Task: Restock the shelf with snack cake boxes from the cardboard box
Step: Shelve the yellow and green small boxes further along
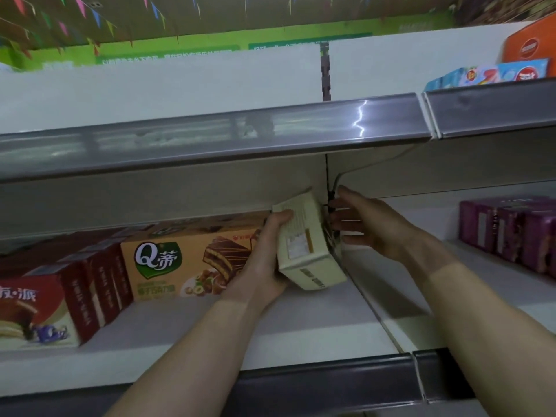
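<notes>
Over the white shelf (301,329), the left hand (261,263) grips a cream snack cake box (304,242), tilted, at the right end beside the orange box (186,263). The right hand (367,221) hovers just beside it, fingers spread, holding nothing. Red boxes (75,293) stand farther left.

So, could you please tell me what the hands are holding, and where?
The left hand grips the cream box by its left side; the right hand holds nothing.
</notes>
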The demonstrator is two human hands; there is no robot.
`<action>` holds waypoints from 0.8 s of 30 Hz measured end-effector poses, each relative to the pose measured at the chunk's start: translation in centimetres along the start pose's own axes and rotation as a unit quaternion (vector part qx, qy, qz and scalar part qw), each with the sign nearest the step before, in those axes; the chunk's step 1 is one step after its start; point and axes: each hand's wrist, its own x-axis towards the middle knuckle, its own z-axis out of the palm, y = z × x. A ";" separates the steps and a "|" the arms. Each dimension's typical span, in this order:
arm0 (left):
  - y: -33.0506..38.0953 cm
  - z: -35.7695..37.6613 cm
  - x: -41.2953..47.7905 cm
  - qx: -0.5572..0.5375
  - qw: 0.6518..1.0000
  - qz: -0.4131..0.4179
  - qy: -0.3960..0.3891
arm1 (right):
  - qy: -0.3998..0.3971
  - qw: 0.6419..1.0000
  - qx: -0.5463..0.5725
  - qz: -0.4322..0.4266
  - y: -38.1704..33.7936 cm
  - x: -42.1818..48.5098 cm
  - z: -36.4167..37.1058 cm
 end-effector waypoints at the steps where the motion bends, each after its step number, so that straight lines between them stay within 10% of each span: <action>1: 0.1 -0.2 0.1 -0.029 0.999 -0.009 -0.011 | -0.016 1.000 0.002 0.002 0.0 0.0 0.1; 24: 0.0 -1.7 -0.2 0.026 0.980 -0.190 -0.054 | -0.215 0.967 -0.106 0.087 1.0 -0.6 0.5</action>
